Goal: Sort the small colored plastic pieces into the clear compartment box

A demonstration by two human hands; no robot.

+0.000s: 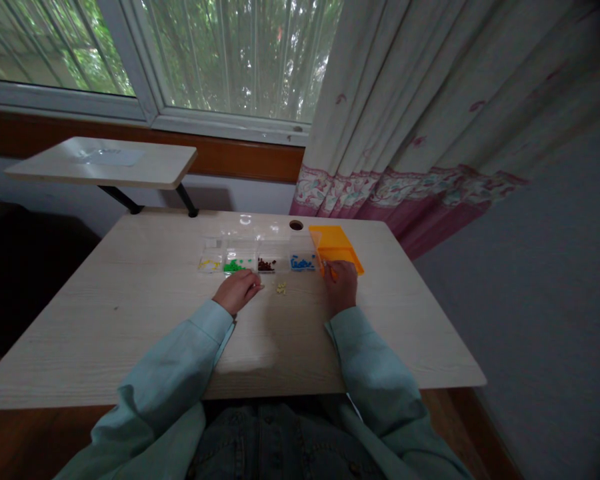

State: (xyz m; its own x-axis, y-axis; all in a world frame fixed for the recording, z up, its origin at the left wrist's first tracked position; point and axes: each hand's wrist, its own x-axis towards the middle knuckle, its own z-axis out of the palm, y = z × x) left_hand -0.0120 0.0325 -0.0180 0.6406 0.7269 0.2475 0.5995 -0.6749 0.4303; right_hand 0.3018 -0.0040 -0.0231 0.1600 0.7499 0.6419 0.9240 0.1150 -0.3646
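Observation:
A clear compartment box [260,257] lies near the far edge of a pale wooden table [130,313]. Its front cells hold yellow, green [233,267], dark brown [266,265] and blue [303,264] beads. My left hand [237,291] rests on the table just in front of the green cell, fingers curled and pinched together. A small heap of pale beads [281,288] lies between my hands. My right hand [341,285] is closed on the near edge of an orange tray [335,247] that sits right of the box.
A round cable hole [296,225] is in the table behind the box. A small white raised shelf [105,162] stands at the back left under a window. A patterned curtain [430,133] hangs at the right, beside a grey wall.

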